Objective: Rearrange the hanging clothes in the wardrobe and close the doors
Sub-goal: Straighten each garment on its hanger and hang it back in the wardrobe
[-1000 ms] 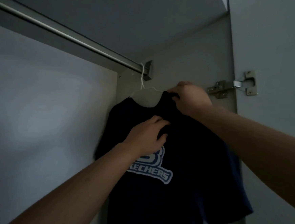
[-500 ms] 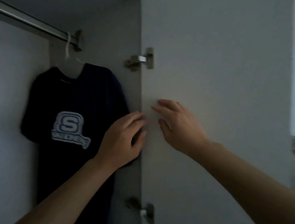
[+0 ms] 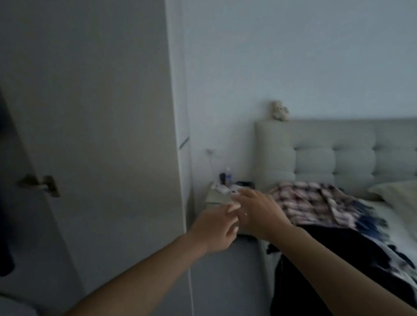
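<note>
Both hands, left hand (image 3: 214,228) and right hand (image 3: 259,213), reach out empty with fingers loosely spread, seemingly touching, beside the open wardrobe door (image 3: 101,141), near clothes (image 3: 313,202) piled on the bed (image 3: 408,241).

— That wardrobe door (image 3: 87,117), upper left of the frame: smooth and matt, with a dull metal hinge (image 3: 38,185).

— And the headboard (image 3: 352,156) at right: padded, tufted cloth. Below it, checked fabric (image 3: 308,204) lies soft and crumpled.

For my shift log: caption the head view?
Both empty hands, left and right, reach past the open wardrobe door toward the bed.
</note>
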